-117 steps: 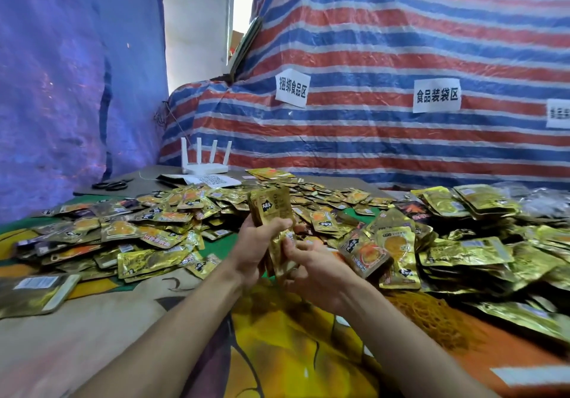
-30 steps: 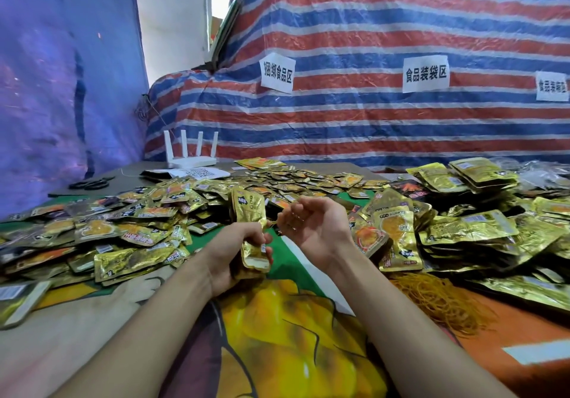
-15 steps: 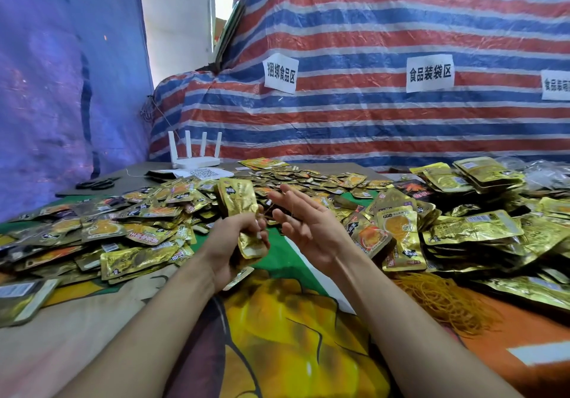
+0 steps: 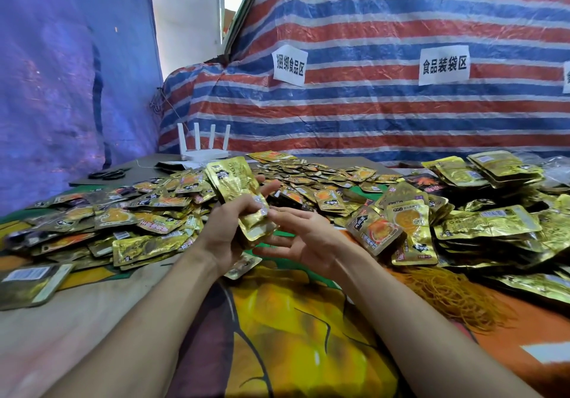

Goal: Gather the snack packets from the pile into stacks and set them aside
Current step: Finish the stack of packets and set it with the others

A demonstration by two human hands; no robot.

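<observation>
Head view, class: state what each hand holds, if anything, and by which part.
The left hand grips a stack of gold snack packets around its lower half. The right hand is open beside it, holding nothing.

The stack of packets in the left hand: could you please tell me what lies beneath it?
A single loose packet lies on the patterned cloth below the stack. The left hand gripping the stack covers that packet's far end, so anything further under the hand cannot be seen.

Striped tarp wall (image 4: 385,113), blue tarp (image 4: 68,73)
</observation>
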